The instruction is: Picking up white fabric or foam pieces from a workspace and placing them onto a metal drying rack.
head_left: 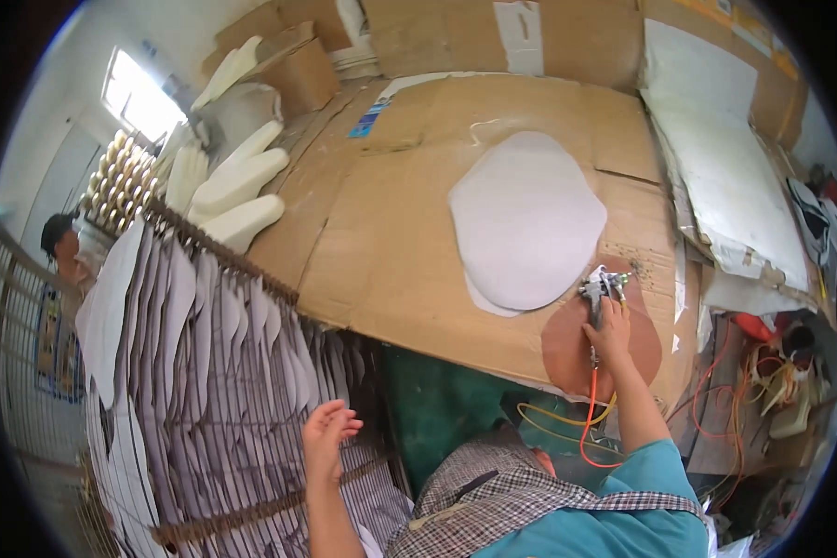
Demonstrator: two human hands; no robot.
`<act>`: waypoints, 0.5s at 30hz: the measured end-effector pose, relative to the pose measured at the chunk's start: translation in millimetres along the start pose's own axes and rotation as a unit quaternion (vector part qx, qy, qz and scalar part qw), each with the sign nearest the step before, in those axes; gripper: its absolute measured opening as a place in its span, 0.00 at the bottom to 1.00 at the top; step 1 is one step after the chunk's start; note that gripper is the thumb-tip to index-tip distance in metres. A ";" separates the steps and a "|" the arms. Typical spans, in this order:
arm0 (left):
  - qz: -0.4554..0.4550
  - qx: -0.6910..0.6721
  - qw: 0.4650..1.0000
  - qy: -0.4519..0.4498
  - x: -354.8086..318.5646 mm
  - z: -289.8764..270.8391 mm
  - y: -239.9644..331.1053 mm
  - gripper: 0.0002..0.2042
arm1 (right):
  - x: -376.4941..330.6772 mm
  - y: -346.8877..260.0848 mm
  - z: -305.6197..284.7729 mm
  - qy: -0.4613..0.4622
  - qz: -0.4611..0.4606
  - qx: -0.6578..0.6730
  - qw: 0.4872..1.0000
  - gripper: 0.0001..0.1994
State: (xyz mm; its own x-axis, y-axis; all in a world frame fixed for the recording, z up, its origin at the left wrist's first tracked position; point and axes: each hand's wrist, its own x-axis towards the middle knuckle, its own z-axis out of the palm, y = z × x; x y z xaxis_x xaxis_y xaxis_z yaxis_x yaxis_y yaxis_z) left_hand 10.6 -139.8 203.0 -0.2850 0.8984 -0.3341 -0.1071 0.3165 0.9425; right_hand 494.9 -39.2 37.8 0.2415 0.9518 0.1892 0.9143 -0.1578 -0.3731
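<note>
My right hand is closed around the handle of a spray gun, metal with a green part near its top. An orange hose hangs from the gun's lower end. The gun is over a reddish-brown rounded piece near the table's front edge. Just beyond lies a large pale, rounded flat piece, with the edge of another white piece showing beneath. My left hand is raised beside the rack, its fingers slightly bent and apart, holding nothing.
Brown cardboard covers the table. To my left, a slatted rack holds several thin pale pieces upright. Cream foam shapes sit at the far left. White padded sheets lie at the right, above tangled hoses. Another person is at far left.
</note>
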 end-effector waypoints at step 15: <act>-0.288 0.215 0.932 -0.036 101.4 -87.3 -236.0 0.08 | -24.2 -37.8 -75.9 0.072 0.104 0.263 0.956 0.25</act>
State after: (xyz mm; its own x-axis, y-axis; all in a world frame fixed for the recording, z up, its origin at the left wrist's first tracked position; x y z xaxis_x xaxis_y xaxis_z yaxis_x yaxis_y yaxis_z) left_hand -76.2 -150.0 -53.9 -0.2323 0.5545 -0.7991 0.1742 0.8320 0.5267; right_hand 479.2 -76.2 116.2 0.4771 0.8620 0.1710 0.5607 -0.1487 -0.8146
